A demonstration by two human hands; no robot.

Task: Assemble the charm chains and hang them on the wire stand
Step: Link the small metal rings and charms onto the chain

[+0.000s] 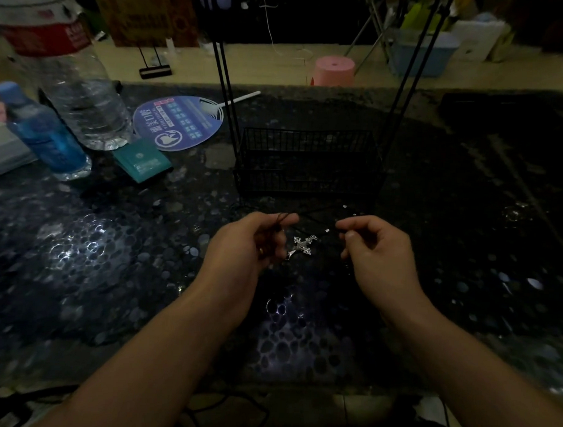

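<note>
Two forearms reach over a dark bench [112, 255]. Left hand [253, 241] and right hand [374, 248] each pinch a thin black cord [317, 232]; a silver cross charm [303, 245] hangs between them, near the wire stand [307, 160]. Dim light could cause a fumbled clasp.

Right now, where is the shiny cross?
In the head view, the cross charm hangs between the left hand and right hand, just before the black wire stand.
</note>
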